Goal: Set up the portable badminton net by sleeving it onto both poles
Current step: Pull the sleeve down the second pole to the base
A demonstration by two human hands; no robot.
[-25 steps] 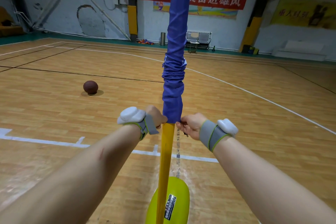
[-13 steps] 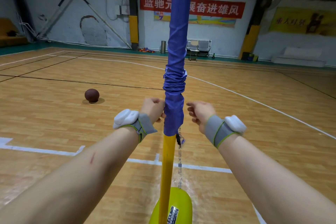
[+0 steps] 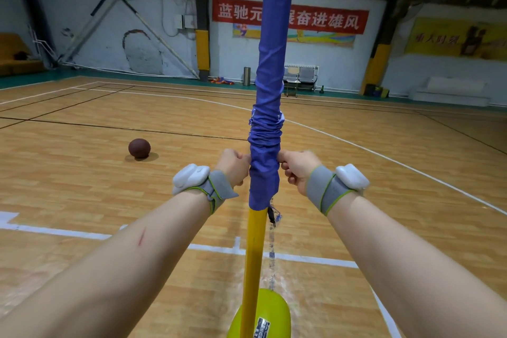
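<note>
A yellow pole [image 3: 255, 255] stands upright in front of me on a yellow-green base [image 3: 274, 313]. The net's blue sleeve [image 3: 267, 85] covers the pole's upper part and is bunched into folds about halfway up. Its lower hem ends a little below my hands. My left hand [image 3: 233, 166] pinches the sleeve fabric on its left side. My right hand [image 3: 297, 170] pinches it on the right side at the same height. A thin strand of net cord [image 3: 272, 244] dangles beside the bare pole, below the hem.
A dark basketball [image 3: 139, 147] lies on the wooden court floor to the left. White court lines cross the floor near the pole. Grey chairs [image 3: 300, 77] and a bin [image 3: 247, 76] stand along the far wall under a red banner.
Both hands let go of the sleeve's lower hem, rose along the pole and now grip the fabric higher, just under the bunched folds. The view tilted upward.
</note>
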